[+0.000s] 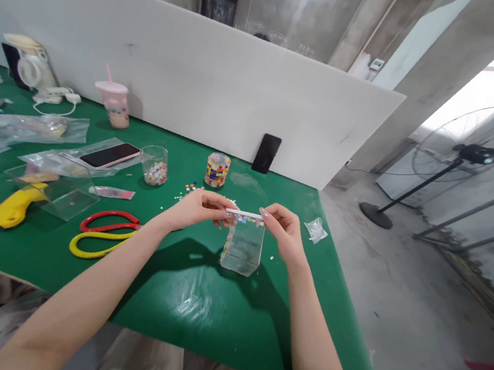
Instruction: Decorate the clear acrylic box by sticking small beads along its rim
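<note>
At the frame's centre, left hand and right hand pinch a white strip between fingers; uneven pressure could tip the clear box beneath.

Table was open on the near side of the clear box. Scissors blocked left; jar and loose tiles sat beyond; plastic bag lay right.

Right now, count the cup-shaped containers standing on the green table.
3: the pink cup near the white partition, the clear cup holding small pieces, and the mosaic-covered cup beyond the left hand. Others may be hidden at far left.
</note>
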A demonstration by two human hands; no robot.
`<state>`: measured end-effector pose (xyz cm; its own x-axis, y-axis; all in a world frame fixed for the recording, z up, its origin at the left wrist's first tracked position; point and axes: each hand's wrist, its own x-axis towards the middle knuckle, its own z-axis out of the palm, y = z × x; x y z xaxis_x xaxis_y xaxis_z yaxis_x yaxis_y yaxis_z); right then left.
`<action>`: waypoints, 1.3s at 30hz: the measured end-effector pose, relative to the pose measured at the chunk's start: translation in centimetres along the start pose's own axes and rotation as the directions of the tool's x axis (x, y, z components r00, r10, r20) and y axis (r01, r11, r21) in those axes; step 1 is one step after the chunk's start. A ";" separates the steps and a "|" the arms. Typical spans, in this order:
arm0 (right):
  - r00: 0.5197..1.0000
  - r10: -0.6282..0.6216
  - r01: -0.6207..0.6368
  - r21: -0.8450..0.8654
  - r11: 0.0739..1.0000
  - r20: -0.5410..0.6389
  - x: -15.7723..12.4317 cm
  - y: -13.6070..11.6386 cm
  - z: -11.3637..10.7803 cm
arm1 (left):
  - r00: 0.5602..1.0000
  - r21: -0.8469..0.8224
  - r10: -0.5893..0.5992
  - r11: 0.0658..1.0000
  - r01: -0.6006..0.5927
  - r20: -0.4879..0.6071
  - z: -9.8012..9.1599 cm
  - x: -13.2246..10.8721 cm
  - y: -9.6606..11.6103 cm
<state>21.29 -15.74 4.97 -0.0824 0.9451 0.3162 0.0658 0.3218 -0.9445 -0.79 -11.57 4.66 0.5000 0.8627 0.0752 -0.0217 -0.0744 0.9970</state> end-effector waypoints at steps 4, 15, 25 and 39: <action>1.000 0.009 -0.009 -0.024 1.000 0.005 0.1 0.2 -0.2 | 1.000 -0.002 -0.001 1.000 0.001 0.007 0.0 0.1 -0.2; 1.000 -0.003 0.001 -0.083 0.997 -0.025 0.2 0.4 -0.5 | 1.000 -0.011 0.002 1.000 -0.002 -0.006 0.1 -0.3 0.4; 0.999 -0.016 0.012 -0.095 0.995 -0.042 0.3 0.4 -0.7 | 1.000 -0.024 -0.009 1.000 0.009 -0.016 0.0 -0.2 0.2; 0.997 -0.026 0.020 -0.076 0.997 -0.073 0.3 0.4 -0.8 | 0.997 -0.029 0.020 0.999 -0.022 -0.073 0.5 -0.3 0.2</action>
<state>22.08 -15.30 4.71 -0.0111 0.9382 0.3458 0.1396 0.3439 -0.9286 -0.46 -12.07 4.84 0.4348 0.8953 0.0966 -0.0580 -0.0792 0.9952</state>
